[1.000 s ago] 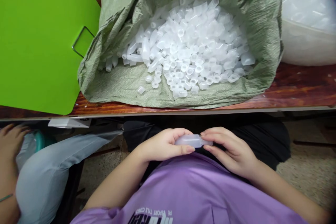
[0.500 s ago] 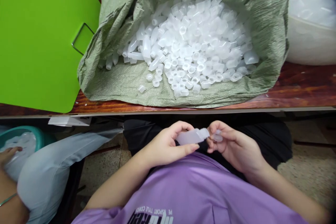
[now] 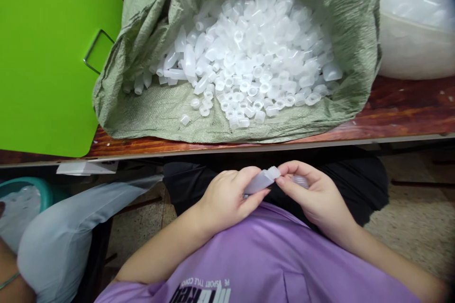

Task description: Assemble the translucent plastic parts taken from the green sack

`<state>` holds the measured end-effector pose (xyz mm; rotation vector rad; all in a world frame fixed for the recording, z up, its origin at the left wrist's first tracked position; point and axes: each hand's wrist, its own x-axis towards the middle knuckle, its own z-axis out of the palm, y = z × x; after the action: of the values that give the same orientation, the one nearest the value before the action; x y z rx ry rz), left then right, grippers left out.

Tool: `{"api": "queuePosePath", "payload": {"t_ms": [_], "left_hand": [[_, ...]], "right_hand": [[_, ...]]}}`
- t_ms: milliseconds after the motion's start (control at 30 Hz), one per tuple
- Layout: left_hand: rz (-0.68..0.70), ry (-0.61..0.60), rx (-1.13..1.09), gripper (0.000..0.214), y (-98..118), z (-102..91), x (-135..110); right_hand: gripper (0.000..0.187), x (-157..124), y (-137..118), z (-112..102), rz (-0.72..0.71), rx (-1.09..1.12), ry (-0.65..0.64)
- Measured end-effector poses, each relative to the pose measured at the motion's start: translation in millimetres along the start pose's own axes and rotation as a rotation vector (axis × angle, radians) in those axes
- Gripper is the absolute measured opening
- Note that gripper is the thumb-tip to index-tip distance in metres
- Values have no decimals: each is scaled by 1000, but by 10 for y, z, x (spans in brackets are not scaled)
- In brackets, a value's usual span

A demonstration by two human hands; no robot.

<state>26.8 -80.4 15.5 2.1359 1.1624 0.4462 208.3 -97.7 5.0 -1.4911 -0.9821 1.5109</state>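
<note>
My left hand (image 3: 232, 194) is closed round a small translucent plastic bottle (image 3: 261, 182), held above my lap with its narrower end to the right. Thumb and fingertips of my right hand (image 3: 314, 189) pinch at that narrow end. Inside the curled right fingers sits a small clear ribbed plastic piece (image 3: 300, 181), partly hidden; I cannot tell whether it is a cap. Beyond my hands, a heap of translucent plastic pieces (image 3: 249, 61), small rings and tapered tubes among them, lies in the mouth of a green woven sack (image 3: 156, 118).
The sack rests on a reddish wooden table (image 3: 398, 109). A bright green board (image 3: 46, 57) with a wire handle stands at left, a white container (image 3: 415, 47) of clear pieces at right. Lower left are another person's leg (image 3: 57, 241) and a teal basin (image 3: 44, 194).
My right fingertips have come to the bottle's narrow end, and the clear piece has shifted back into my curled fingers. The bottle is tilted more upward to the right. The view has shifted slightly.
</note>
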Motion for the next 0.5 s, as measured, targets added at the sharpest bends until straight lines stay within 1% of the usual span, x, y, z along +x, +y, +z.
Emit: {"api": "queuePosePath", "payload": {"t_ms": [133, 233, 300, 433, 467, 500], "left_hand": [[121, 16, 213, 31, -48, 9, 13], [228, 10, 257, 30, -96, -14, 14], [300, 23, 260, 28, -126, -33, 9], [385, 64, 275, 27, -181, -26, -11], [398, 74, 252, 26, -195, -13, -14], [408, 90, 209, 26, -207, 0, -14]], "right_hand": [[25, 18, 64, -17, 41, 110, -27], [22, 26, 65, -46, 84, 195, -85], [19, 37, 44, -47, 157, 239, -158], [16, 79, 50, 16, 380, 372, -361], [16, 89, 66, 29, 413, 402, -391], [16, 98, 81, 30, 417, 410, -390]]}}
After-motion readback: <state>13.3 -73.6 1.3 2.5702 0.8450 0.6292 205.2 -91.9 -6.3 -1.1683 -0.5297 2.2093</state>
